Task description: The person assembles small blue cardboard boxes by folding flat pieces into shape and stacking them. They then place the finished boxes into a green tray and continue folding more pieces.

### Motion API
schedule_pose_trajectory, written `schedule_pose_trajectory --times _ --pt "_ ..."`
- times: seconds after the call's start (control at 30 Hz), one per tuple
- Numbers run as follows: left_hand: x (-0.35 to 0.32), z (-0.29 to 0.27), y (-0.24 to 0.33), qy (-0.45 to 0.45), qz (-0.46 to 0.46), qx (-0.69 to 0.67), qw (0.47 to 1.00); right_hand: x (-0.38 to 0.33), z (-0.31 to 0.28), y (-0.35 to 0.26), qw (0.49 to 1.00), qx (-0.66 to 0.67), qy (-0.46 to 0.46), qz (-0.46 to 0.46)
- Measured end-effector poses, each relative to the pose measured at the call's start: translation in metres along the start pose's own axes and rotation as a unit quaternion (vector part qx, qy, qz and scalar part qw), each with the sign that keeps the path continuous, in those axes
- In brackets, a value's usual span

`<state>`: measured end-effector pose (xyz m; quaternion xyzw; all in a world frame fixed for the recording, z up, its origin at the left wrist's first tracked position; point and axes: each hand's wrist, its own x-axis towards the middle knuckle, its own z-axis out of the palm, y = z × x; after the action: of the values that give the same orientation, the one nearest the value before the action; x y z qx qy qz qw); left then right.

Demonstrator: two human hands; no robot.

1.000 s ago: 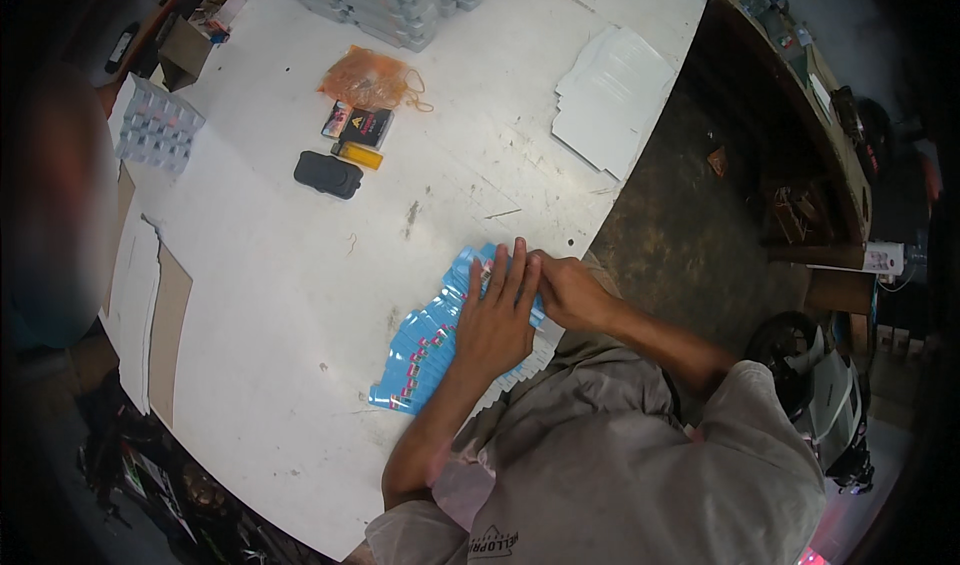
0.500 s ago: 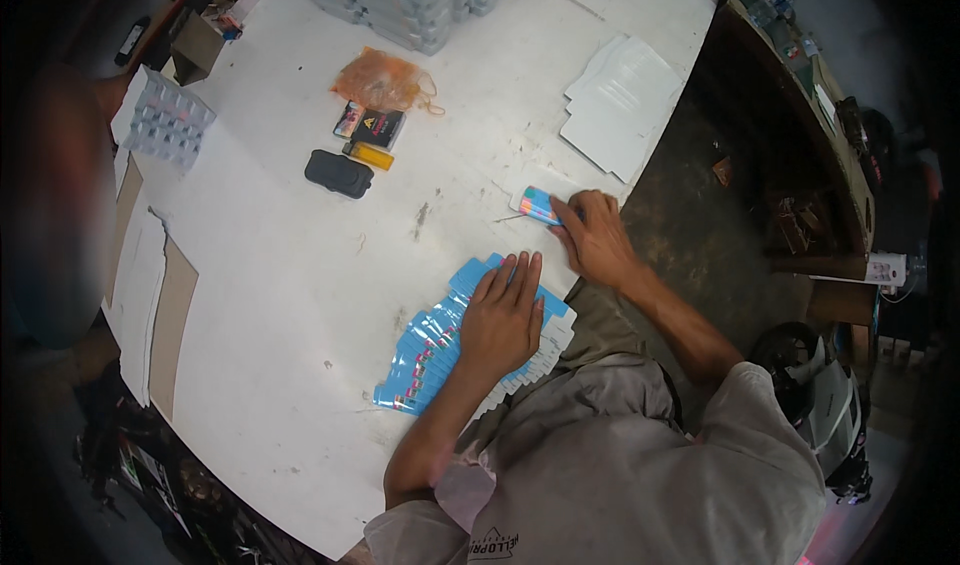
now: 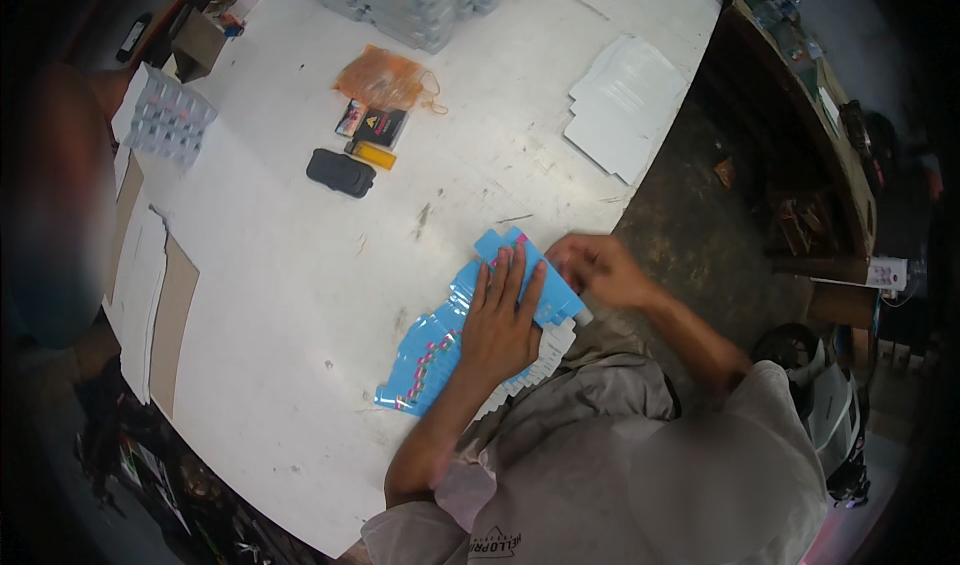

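Flat blue printed carton blanks [image 3: 425, 350] lie fanned out at the table's near edge, with white flaps toward my body. My left hand [image 3: 500, 325] rests flat on them, fingers stretched and slightly spread. The topmost blank [image 3: 553, 290] pokes out beyond the others, up and to the right from under my left fingers. Beside its right edge is my right hand [image 3: 605, 273], fingers bent inward. Motion blurs those fingertips, so whether they grip the blank's edge is unclear.
White blanks [image 3: 625, 110] lie stacked at the right edge. Mid-table are an orange plastic bag [image 3: 385, 78], a small dark box [image 3: 383, 125], a yellow lighter [image 3: 373, 155] and a black case [image 3: 340, 172]. Grey moulded trays [image 3: 400, 5] are piled at the back. Another person [image 3: 55, 205] is at left.
My right hand has come back toward me from the small blue bent piece it held farther up the table. A blue blank now lies farther out on the fan; my left hand has barely moved.
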<state>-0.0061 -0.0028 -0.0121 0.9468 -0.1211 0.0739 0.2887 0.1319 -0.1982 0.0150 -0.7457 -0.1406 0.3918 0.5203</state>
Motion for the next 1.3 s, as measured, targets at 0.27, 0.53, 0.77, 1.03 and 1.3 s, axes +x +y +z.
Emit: schedule_pose_trajectory --times 0.27,0.53,0.77,1.03,1.3 --pt "0.001 0.002 -0.003 -0.008 0.005 -0.002 1.0 -0.006 0.02 -0.023 0.998 -0.053 0.014 -0.016" --pt "-0.004 0.01 -0.002 0.005 0.008 0.02 1.0 -0.018 0.013 -0.035 0.984 -0.15 0.091 -0.046" --pt "0.003 -0.01 0.0 -0.083 -0.016 -0.037 0.996 0.019 -0.03 0.012 0.915 -0.332 0.183 -0.138" --pt "0.004 -0.001 0.007 -0.121 -0.068 0.005 0.99 0.032 -0.036 0.033 0.871 -0.384 0.206 -0.227" --pt "0.0 -0.006 0.007 -0.038 -0.016 0.085 0.996 -0.007 0.047 -0.007 0.984 -0.116 0.12 -0.066"
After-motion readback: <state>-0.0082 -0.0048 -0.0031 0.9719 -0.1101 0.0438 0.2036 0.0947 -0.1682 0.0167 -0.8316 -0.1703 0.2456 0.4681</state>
